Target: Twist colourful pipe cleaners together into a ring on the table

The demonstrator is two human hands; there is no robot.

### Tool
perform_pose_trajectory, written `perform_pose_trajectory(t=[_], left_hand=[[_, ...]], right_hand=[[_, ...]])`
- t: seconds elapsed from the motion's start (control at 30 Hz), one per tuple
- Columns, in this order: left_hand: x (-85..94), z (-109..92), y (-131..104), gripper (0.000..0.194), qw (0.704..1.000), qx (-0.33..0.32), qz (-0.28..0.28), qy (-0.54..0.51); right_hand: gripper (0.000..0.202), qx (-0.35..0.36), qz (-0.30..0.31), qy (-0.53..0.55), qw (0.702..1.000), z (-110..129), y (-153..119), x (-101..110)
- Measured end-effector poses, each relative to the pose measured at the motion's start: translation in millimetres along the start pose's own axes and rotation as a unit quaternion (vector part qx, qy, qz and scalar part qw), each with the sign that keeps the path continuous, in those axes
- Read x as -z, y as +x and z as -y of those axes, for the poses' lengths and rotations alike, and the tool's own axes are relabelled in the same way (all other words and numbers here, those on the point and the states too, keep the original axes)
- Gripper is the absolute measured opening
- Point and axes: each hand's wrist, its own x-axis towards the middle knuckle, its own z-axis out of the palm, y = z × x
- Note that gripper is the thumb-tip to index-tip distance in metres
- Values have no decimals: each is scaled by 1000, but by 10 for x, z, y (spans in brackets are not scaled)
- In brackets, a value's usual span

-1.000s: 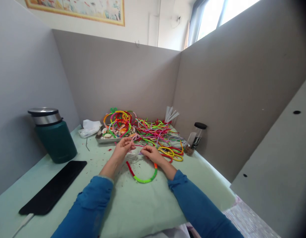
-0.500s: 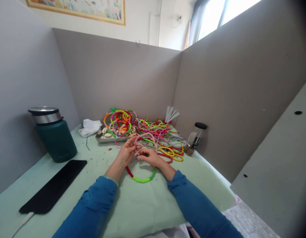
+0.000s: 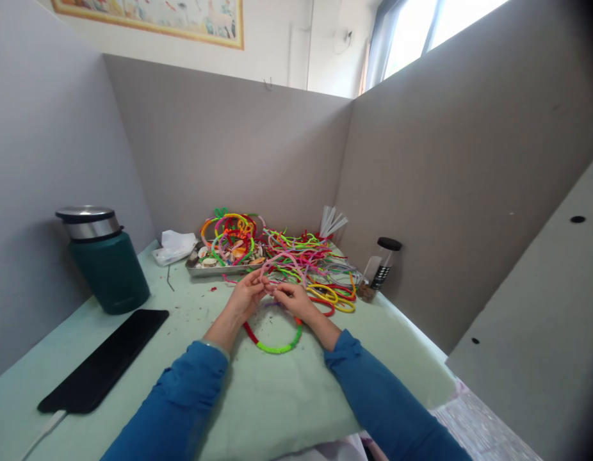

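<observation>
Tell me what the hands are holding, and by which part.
A pink fuzzy stem, bent in an arc: the left hand pinches it near the arc's left end; whether the right hand grips it is too small to tell.

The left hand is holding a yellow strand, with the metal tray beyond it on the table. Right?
Wrong colour: the head view shows a pink strand. The left hand holds it, with the metal tray beyond on the table.

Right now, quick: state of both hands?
Left hand: closed, pinching the pink fuzzy stem.
Right hand: closed, beside the left; what it grips, if anything, can't be told.
</observation>
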Motion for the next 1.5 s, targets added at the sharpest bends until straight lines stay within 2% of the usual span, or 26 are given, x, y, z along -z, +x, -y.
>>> perform_pose_trajectory(t=[0.17, 0.37, 0.47, 0.6, 0.73, 0.9, 1.17, 1.5], left_hand=[[24, -45, 14, 38, 999, 6, -35, -38], [255, -104, 100, 26, 988, -26, -133, -71], [304, -94, 125, 16, 987, -27, -149, -47], [256, -84, 114, 11, 990, -19, -138, -31], [225, -131, 97, 25, 989, -15, -138, -55], [246, -217, 91, 28, 981, -26, -175, -77], [221, -253, 89, 17, 966, -45, -240, -90], [273, -261, 71, 31, 976, 1, -195, -97]], right_hand=[[18, -28, -57, -22, 998, -20, 10, 30], [18, -48, -199, 3, 979, -144, 51, 104], [19, -58, -238, 6, 970, -163, 61, 126], [18, -73, -269, 35, 960, -154, 80, 140], [18, -105, -302, 109, 941, -132, 104, 165], [15, -107, -325, 160, 926, -112, 121, 189], [17, -114, -370, 135, 912, -161, 155, 249], [15, -115, -412, 156, 890, -186, 164, 335]])
